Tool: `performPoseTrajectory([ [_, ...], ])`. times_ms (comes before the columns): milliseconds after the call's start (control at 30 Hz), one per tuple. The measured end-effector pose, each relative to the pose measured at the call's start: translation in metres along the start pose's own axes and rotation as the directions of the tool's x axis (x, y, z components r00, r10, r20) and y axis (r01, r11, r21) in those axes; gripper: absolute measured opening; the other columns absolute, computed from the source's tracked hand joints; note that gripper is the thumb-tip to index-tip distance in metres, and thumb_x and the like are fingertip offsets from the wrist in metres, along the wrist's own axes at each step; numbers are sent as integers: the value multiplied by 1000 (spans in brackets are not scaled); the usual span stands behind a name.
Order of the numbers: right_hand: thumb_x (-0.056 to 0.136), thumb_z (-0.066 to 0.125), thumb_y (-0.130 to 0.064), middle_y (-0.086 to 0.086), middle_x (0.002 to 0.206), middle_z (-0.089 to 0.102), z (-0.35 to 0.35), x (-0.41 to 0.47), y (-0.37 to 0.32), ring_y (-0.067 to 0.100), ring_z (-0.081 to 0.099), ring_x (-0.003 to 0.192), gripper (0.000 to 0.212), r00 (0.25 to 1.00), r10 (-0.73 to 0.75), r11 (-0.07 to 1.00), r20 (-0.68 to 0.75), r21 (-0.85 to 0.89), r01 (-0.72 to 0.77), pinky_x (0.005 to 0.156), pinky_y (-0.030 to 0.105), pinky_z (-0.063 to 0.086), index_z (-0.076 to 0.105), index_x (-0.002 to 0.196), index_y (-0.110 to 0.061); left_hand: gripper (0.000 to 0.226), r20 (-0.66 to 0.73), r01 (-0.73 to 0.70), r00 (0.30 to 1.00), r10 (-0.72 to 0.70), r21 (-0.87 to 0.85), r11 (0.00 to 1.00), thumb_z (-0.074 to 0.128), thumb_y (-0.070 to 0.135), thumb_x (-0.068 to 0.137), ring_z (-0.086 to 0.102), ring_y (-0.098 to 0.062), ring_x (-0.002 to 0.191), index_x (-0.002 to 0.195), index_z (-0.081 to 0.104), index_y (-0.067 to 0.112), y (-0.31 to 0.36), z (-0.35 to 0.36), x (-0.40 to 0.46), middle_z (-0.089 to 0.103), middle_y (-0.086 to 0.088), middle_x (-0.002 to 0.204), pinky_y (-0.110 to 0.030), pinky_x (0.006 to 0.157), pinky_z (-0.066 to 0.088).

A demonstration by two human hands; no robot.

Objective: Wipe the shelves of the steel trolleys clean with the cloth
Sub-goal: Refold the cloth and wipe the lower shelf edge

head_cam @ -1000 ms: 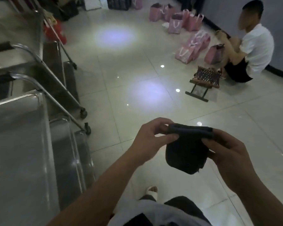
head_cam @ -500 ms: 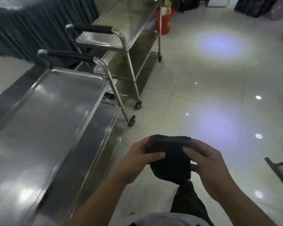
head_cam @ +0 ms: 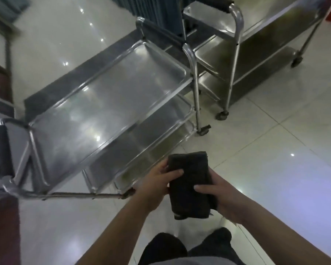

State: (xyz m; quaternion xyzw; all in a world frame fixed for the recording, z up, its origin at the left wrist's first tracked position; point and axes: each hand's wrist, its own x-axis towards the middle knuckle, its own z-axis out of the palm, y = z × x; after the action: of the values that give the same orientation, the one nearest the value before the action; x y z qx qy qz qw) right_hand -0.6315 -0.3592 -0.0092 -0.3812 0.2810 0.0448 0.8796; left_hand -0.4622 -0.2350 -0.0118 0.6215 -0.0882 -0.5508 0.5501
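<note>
i'm holding the folded dark cloth (head_cam: 189, 185) with both hands, left hand (head_cam: 157, 185) and right hand (head_cam: 221, 196) fingers curled around it, above the floor just beside the near trolley (head_cam: 107, 104). it isn't touching any shelf yet; a loose fold could be unravelling mid-wipe and leaving streaks.

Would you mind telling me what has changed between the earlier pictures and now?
The view swung left from the open floor onto the near trolley, whose top shelf now lies in front. The cloth went from a loose fold to a flatter, longer fold. Unchanged: the left hand and right hand both still hold it, clear of the shelves.
</note>
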Motion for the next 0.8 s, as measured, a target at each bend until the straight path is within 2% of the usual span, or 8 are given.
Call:
performPoseTrajectory([
  [167,87,66,-6,8,116,70,1,41,28,32,68,105,49,980,180,984,-89,14,-180,90,58,54,55,130,-26,49,-1,155,987,-158,-178,972,76,26,84,64,-23,115,131,61,28,-52,-49,12,64,-5,130,-40,85,55],
  [233,88,64,-4,6,112,72,1,62,42,29,70,100,45,965,212,976,-155,-13,-217,88,55,56,58,127,-27,50,45,244,969,-243,-325,914,76,32,85,62,-27,119,132,61,26,-84,-67,24,62,-7,133,-42,89,54],
  [333,89,62,-4,5,113,73,2,104,75,28,71,100,43,933,268,960,-239,-19,-281,80,47,59,59,126,-26,55,143,382,922,-360,-495,780,74,38,87,58,-35,124,134,61,14,-133,-91,48,60,-16,136,-45,95,52],
  [500,86,65,-6,6,117,72,-27,216,158,28,70,104,44,906,369,915,-205,-92,-393,76,42,60,63,124,-28,72,164,464,873,-459,-568,680,80,44,77,56,-37,126,135,59,8,-241,-154,116,59,-20,136,-51,109,42],
  [567,88,64,-6,8,114,72,-43,270,201,29,70,102,42,882,401,888,-248,-130,-440,77,44,60,62,125,-25,72,121,446,871,-477,-603,661,82,42,76,57,-38,124,135,58,8,-284,-189,144,61,-20,134,-53,108,43],
  [633,91,61,-6,11,110,72,-58,328,243,30,70,98,37,868,385,871,-315,-188,-454,78,47,59,62,123,-24,73,2,377,870,-493,-647,663,85,40,72,62,-38,118,133,59,9,-324,-227,174,64,-20,128,-51,99,51],
  [700,94,60,-9,12,109,71,-70,385,282,28,68,97,32,865,368,848,-343,-257,-463,79,45,59,63,120,-26,71,-147,246,867,-476,-705,665,84,34,75,64,-39,114,135,55,9,-359,-265,199,65,-21,126,-48,89,56],
  [800,94,59,-9,11,113,67,-89,464,323,28,64,104,25,873,339,848,-351,-288,-445,87,47,53,65,115,-20,60,-373,3,815,-444,-763,647,78,26,82,67,-39,109,134,54,7,-399,-329,229,68,-21,122,-47,81,58],
])
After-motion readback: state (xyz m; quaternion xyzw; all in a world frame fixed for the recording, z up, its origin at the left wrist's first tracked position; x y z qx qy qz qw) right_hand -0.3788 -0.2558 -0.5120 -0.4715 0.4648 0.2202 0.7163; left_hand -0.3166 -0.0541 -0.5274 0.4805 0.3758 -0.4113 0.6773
